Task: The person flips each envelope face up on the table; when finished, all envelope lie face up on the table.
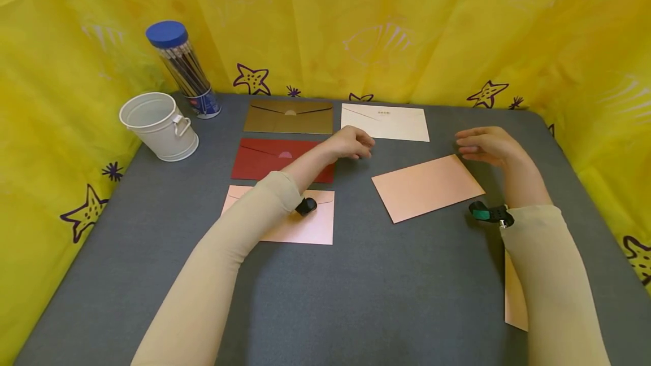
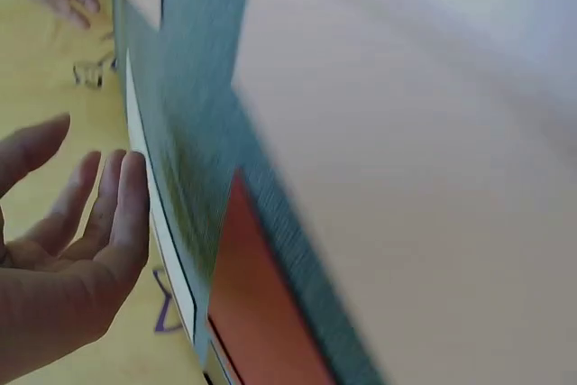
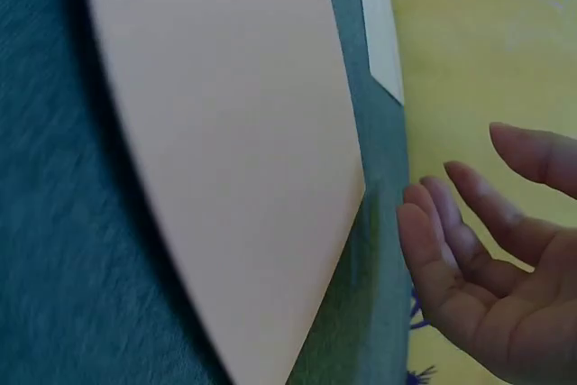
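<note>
My left hand [image 1: 350, 142] hovers over the table between the red envelope [image 1: 254, 158] and the white envelope [image 1: 402, 123], its fingers loosely bent and holding nothing. A plain peach envelope [image 1: 429, 188] lies at a slant in the middle right, flap side hidden. Just past its far right corner is my right hand [image 1: 490, 144], fingers extended and apart from the paper. The right wrist view shows that hand [image 3: 496, 268] empty beside the peach envelope [image 3: 234, 132]. Under my left forearm lies a pink envelope [image 1: 310, 227], partly covered by the sleeve.
A gold envelope [image 1: 274, 120] lies at the back, left of the white one. A white metal bucket [image 1: 163, 134] and a blue-lidded tub of pencils [image 1: 190, 72] stand at the back left. Another peach envelope [image 1: 515, 292] shows partly beneath my right forearm. Yellow cloth [image 1: 325, 27] surrounds the table.
</note>
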`<state>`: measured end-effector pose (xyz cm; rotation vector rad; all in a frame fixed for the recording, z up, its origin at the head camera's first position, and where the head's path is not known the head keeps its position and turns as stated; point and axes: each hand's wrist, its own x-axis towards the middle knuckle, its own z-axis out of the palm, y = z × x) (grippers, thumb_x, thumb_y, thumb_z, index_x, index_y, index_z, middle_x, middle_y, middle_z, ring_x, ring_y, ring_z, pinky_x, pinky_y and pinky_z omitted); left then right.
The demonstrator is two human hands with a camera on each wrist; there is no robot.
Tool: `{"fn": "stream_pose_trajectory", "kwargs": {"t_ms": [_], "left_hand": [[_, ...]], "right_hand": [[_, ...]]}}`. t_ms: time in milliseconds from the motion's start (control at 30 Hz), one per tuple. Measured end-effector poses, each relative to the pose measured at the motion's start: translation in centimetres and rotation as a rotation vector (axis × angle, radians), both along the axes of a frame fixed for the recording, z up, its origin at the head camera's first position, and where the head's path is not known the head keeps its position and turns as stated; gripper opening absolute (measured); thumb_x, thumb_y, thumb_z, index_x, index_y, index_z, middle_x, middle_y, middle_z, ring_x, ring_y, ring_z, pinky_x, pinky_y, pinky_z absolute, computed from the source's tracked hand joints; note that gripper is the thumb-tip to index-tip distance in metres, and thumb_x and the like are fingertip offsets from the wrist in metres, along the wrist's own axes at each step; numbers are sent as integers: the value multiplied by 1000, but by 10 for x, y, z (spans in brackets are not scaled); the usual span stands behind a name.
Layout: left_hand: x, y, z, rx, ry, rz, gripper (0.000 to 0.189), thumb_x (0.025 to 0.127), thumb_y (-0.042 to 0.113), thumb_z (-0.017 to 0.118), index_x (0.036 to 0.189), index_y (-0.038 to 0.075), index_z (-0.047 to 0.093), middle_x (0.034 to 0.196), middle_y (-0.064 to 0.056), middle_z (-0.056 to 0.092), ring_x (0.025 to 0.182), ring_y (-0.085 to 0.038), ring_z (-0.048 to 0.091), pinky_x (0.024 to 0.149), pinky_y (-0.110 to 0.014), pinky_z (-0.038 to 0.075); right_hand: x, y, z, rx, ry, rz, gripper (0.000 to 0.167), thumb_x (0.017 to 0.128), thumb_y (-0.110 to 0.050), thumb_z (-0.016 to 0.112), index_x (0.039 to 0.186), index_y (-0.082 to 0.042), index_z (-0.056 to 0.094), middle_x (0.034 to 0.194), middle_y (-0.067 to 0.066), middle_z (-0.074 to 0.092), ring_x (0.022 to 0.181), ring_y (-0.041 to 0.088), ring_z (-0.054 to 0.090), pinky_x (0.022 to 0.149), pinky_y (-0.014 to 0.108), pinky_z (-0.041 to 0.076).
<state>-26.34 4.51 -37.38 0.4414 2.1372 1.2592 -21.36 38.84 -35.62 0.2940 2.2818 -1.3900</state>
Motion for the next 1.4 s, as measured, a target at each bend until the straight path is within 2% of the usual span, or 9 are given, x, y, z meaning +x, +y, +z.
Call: {"fn": "stream_pose_trajectory", "kwargs": {"t_ms": [167, 367, 467, 633, 733, 933, 1167, 1400], "left_hand": [[18, 7, -5, -38, 3, -110, 49, 85, 3, 72, 133, 1, 59, 136, -14, 62, 119, -23, 61, 84, -24, 54], [31, 13, -10, -64, 50, -139, 62, 76, -4, 78, 134, 0, 56, 135, -16, 60, 128, -27, 55, 99, -30, 52], [33, 15, -13, -72, 49, -144, 67, 74, -7, 78, 136, 1, 54, 135, -16, 59, 128, -26, 54, 103, -31, 50], [34, 17, -17, -106, 71, -196, 71, 73, -6, 80, 137, 4, 53, 133, -14, 57, 122, -25, 53, 96, -27, 49], [35, 19, -19, -150, 118, -242, 72, 71, -6, 81, 137, 6, 54, 131, -14, 56, 117, -24, 52, 92, -27, 47], [39, 23, -18, -256, 236, -305, 68, 70, -5, 80, 133, 8, 57, 130, -14, 55, 119, -24, 51, 99, -32, 46], [42, 26, -18, -286, 311, -311, 65, 73, 2, 82, 132, 7, 57, 127, -16, 57, 119, -26, 52, 102, -34, 46], [40, 27, -22, -288, 328, -301, 65, 72, 5, 85, 131, 8, 58, 125, -15, 58, 118, -25, 52, 103, -34, 45]], "right_hand": [[7, 8, -3, 63, -21, 62, 68, 102, -32, 53, 152, 6, 27, 100, -27, 55, 91, -4, 63, 87, 17, 56], [16, 18, -6, 143, -51, 116, 69, 101, -35, 54, 150, 6, 31, 107, -23, 53, 91, -3, 62, 89, 23, 57], [18, 23, -8, 177, -76, 147, 69, 101, -36, 55, 149, 7, 33, 108, -20, 53, 91, -1, 61, 89, 25, 56], [20, 28, -9, 194, -119, 190, 66, 100, -34, 57, 147, 8, 36, 106, -16, 58, 93, 4, 61, 91, 32, 56], [22, 29, -9, 202, -138, 202, 64, 100, -33, 57, 146, 9, 38, 106, -14, 59, 94, 5, 60, 91, 35, 57], [24, 25, -9, 207, -148, 194, 65, 99, -34, 59, 145, 8, 39, 108, -10, 60, 96, 7, 60, 89, 32, 58], [23, 19, -11, 202, -151, 194, 67, 98, -36, 61, 145, 7, 40, 109, -8, 61, 96, 7, 62, 90, 33, 58], [23, 19, -14, 206, -142, 194, 63, 96, -28, 64, 141, 10, 41, 104, -6, 63, 93, 10, 62, 89, 33, 59]]}}
